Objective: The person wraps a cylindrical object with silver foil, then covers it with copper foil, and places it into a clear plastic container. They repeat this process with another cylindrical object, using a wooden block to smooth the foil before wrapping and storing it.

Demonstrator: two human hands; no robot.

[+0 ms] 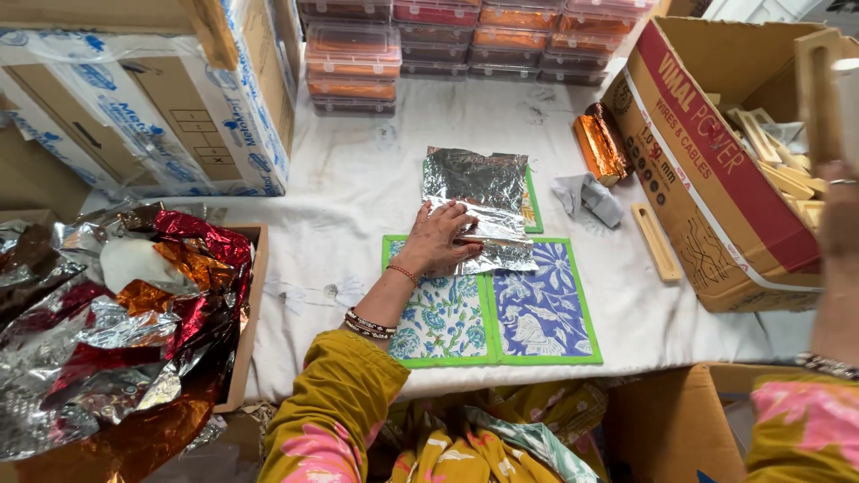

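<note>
Head view: left hand [436, 237] open, flat, pinning silver foil sheet [479, 206] on green-edged floral folder [492, 309] on desk [358, 197]. Right hand [839, 215] up by cardboard box [716, 170], grip unclear. Risk: foil likely creases or tears if palm drags.

Two green-edged floral mats [495, 309], one silver foil sheet [479, 201], one orange foil roll [600, 143], one grey cloth [588, 197], two hands [436, 238].
</note>
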